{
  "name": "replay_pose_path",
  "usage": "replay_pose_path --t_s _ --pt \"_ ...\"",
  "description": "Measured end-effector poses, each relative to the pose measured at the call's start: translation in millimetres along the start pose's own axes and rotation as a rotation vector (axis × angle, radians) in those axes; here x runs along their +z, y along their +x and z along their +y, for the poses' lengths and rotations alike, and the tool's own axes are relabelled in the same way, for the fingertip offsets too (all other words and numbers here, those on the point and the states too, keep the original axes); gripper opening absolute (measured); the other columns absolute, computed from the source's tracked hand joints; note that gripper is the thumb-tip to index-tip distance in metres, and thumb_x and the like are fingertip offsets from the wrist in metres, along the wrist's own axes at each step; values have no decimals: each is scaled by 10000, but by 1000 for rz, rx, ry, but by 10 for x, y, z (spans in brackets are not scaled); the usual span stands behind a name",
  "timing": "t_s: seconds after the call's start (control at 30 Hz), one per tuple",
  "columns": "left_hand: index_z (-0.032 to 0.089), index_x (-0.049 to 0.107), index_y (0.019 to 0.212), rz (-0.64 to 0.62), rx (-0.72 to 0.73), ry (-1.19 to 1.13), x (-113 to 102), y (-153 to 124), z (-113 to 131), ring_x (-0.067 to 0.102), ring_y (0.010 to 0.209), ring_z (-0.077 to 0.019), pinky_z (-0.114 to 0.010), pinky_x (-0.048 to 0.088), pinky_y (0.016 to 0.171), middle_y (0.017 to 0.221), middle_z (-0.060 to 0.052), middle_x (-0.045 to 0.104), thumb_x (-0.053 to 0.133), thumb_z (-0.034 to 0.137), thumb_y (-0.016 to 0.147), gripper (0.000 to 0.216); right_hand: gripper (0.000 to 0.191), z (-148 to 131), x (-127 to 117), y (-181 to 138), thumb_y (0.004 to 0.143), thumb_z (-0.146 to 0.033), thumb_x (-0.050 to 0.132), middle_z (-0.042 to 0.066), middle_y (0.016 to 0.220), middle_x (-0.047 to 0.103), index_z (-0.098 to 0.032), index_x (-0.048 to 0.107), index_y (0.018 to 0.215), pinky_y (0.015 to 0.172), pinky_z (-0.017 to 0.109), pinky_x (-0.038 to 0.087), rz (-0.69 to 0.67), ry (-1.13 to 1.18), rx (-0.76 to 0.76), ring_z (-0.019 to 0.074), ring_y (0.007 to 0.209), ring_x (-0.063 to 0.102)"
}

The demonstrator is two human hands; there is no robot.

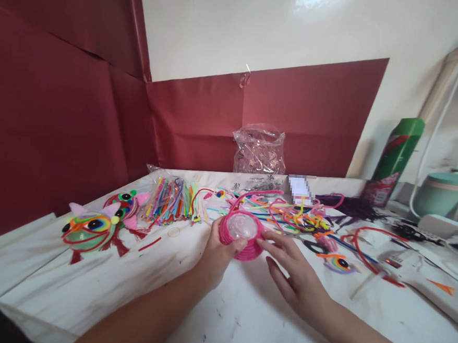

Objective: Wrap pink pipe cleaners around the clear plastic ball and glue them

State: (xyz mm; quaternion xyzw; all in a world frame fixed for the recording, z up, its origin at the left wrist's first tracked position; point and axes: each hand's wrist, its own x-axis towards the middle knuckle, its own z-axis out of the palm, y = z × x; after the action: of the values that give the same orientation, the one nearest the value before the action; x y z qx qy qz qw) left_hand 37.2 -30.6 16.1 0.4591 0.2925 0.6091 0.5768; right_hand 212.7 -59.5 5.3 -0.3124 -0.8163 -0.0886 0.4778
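Near the middle of the table is a clear plastic ball (241,226) with bright pink pipe cleaner (249,251) coiled round its sides; its top shows uncovered. My left hand (217,257) grips it from the left, thumb across the front of the coils. On the other side, the fingertips of my right hand (291,267) touch the coil's edge, its fingers stretched out and apart. A loose pink end (256,193) rises from the coil and bends to the right. What my left fingers do behind the ball is hidden.
Two decorated ball figures (89,232) with ears and tassels stand at left. Bundled pipe cleaners (172,199) lie behind. Loose pipe cleaners, scissors (316,245) and a glue gun (421,274) clutter the right, with a green canister (397,157) and a lidded cup (441,194) beyond.
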Motion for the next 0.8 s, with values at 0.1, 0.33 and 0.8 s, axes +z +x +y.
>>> replay_pose_path --t_s 0.1,0.33,0.8 --pt "199 492 1134 18 15 37 -7 12 12 597 991 -257 -385 443 885 1065 -89 636 785 177 557 647 341 -11 11 -4 904 -186 445 106 1195 542 -285 463 1229 821 369 555 82 223 270 210 1100 560" --pt "188 446 1207 -104 98 172 7 -64 -13 530 1122 -291 -386 413 950 1206 -131 568 808 190 549 751 582 -5 126 9 793 -445 619 163 1290 503 -214 389 1275 827 428 548 69 575 679 275 1157 525" --pt "193 532 1146 -78 34 56 9 -14 -81 515 1160 -264 -405 369 1003 1189 -100 599 552 492 811 450 455 55 56 23 842 -482 551 58 1367 515 -291 526 1254 1001 447 396 -8 852 827 265 1229 470"
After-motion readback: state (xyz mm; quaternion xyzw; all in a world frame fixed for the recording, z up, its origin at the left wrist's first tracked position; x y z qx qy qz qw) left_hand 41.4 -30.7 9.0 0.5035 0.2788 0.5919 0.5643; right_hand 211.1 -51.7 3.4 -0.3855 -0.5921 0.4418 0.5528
